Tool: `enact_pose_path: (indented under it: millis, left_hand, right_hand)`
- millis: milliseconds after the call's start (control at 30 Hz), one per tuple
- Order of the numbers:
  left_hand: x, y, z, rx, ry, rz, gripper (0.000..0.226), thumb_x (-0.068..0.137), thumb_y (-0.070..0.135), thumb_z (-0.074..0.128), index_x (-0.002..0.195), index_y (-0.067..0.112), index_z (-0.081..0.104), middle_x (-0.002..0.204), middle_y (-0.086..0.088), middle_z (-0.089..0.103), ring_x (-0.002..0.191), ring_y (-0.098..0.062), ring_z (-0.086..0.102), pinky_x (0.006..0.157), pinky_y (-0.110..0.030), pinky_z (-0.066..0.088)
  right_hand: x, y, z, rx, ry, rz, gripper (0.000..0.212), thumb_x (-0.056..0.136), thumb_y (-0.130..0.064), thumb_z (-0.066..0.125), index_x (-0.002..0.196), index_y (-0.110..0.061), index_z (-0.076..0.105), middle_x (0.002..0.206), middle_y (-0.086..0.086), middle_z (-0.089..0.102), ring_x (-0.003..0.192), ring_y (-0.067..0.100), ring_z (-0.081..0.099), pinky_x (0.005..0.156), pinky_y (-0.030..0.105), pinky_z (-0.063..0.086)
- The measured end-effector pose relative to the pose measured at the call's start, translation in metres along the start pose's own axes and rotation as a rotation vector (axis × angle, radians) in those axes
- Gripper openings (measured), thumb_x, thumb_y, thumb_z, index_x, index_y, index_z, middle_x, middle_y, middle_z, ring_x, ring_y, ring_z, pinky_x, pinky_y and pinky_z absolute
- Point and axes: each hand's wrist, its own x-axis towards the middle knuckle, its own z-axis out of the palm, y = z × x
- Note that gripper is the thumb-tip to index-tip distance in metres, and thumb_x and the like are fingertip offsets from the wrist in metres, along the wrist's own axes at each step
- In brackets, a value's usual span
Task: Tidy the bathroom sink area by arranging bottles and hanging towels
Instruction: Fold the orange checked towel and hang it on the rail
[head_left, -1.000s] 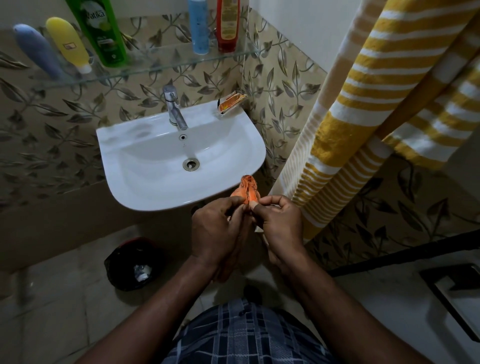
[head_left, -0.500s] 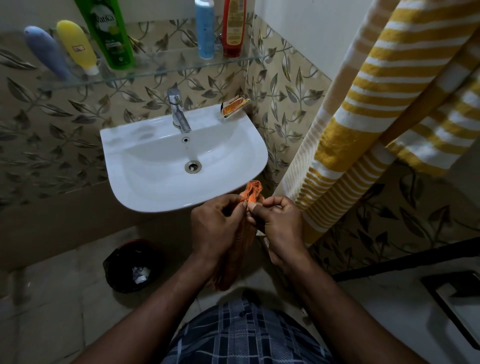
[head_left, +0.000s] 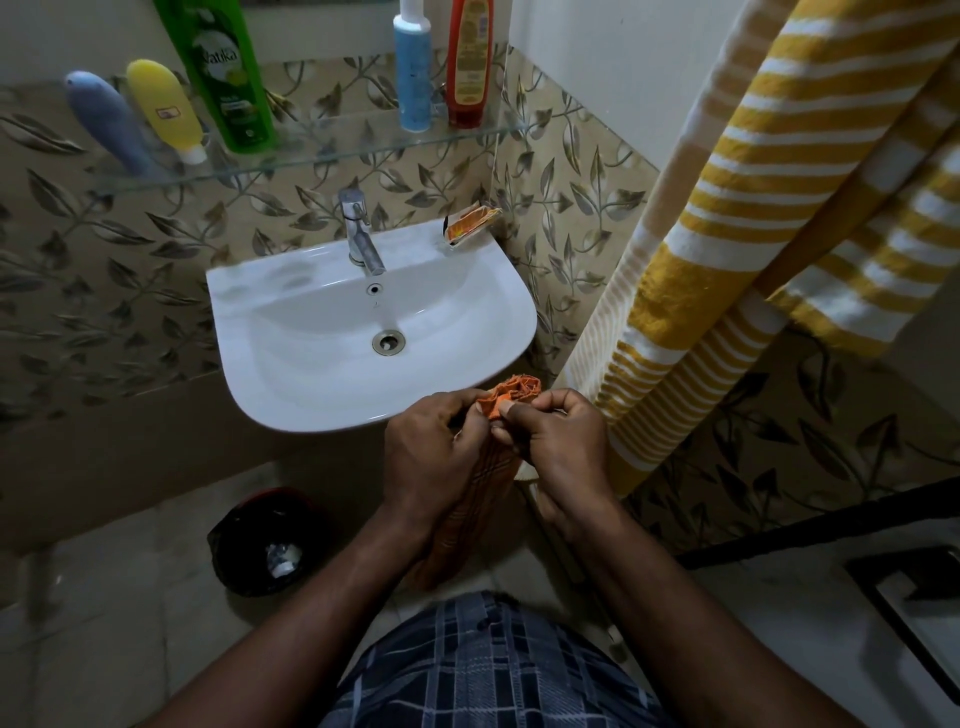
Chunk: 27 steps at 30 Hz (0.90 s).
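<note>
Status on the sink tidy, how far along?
Looks done: five bottles sit on the glass shelf, and a striped towel hangs at right. In hand: left hand and right hand both pinch a bunched orange cloth by the sink front rim, not yet hung. Left: hang that cloth; the wrapper on the sink's back corner probably needs clearing.
</note>
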Motion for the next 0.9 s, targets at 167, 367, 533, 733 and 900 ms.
enact_pose_path:
  millis: [167, 367, 533, 733, 900]
  left_hand:
    - [0.0, -0.004, -0.001, -0.003, -0.033, 0.007, 0.023, 0.087, 0.026, 0.084, 0.109, 0.021, 0.082, 0.101, 0.006, 0.08, 0.088, -0.003, 0.072, 0.08, -0.017, 0.057]
    - [0.0, -0.004, -0.001, -0.105, -0.029, -0.131, 0.014, 0.091, 0.027, 0.079, 0.104, 0.024, 0.084, 0.096, 0.01, 0.081, 0.089, 0.001, 0.074, 0.08, -0.032, 0.062]
    - [-0.001, 0.0, 0.0, -0.108, 0.028, -0.147, 0.018, 0.092, 0.035, 0.073, 0.102, 0.025, 0.085, 0.094, 0.011, 0.081, 0.087, -0.001, 0.074, 0.077, -0.035, 0.062]
    - [-0.004, -0.004, 0.001, 0.291, 0.055, 0.173, 0.019, 0.092, 0.033, 0.067, 0.097, 0.022, 0.081, 0.087, 0.003, 0.077, 0.081, -0.02, 0.07, 0.069, -0.032, 0.047]
    - [-0.001, -0.007, 0.002, 0.302, 0.073, 0.197, 0.018, 0.094, 0.03, 0.067, 0.097, 0.019, 0.08, 0.087, 0.001, 0.077, 0.081, -0.022, 0.069, 0.07, -0.03, 0.045]
  right_hand:
    - [0.001, 0.0, 0.001, -0.028, 0.01, -0.012, 0.029, 0.085, 0.01, 0.076, 0.078, -0.009, 0.055, 0.07, 0.012, 0.064, 0.061, 0.019, 0.068, 0.061, 0.028, 0.06]
    - [-0.001, -0.001, 0.002, -0.005, 0.004, 0.008, 0.027, 0.087, 0.008, 0.076, 0.081, -0.008, 0.055, 0.086, 0.023, 0.068, 0.076, 0.026, 0.074, 0.07, 0.033, 0.064]
    - [-0.001, 0.004, 0.006, 0.019, 0.007, 0.021, 0.028, 0.085, 0.007, 0.079, 0.082, -0.007, 0.055, 0.09, 0.025, 0.067, 0.082, 0.03, 0.074, 0.068, 0.031, 0.065]
    - [-0.001, 0.004, 0.01, 0.01, 0.039, 0.005, 0.034, 0.085, 0.004, 0.079, 0.076, -0.011, 0.051, 0.084, 0.02, 0.065, 0.077, 0.024, 0.071, 0.062, 0.026, 0.061]
    - [0.001, 0.004, 0.012, -0.017, 0.053, 0.032, 0.036, 0.085, 0.001, 0.08, 0.071, -0.014, 0.051, 0.08, 0.015, 0.065, 0.078, 0.023, 0.07, 0.062, 0.027, 0.059]
